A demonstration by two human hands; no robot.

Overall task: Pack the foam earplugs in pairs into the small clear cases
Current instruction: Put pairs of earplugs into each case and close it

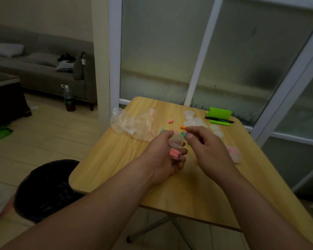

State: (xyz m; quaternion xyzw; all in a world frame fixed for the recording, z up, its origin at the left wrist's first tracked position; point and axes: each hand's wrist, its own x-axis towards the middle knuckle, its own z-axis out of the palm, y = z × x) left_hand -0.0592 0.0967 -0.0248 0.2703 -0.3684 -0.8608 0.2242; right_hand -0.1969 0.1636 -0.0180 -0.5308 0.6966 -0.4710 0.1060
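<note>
Pink foam earplugs (pixel 174 153) lay as a pair in the small clear case (pixel 174 160), whose lid (pixel 177 139) stood open. They looked feather-light and squashy, while the case seemed stiff and slick, best pinched by its side walls. The left hand (pixel 163 159) held the case above the wooden table (pixel 116 168), fingers curled round it. The right hand (pixel 210 148) hovered just beside the lid, fingers bent; whether it pinched anything could not be told.

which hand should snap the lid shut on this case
Probably right. The left hand grips the open case with two pink earplugs inside; the right hand looks empty and sits beside the raised lid.
</note>
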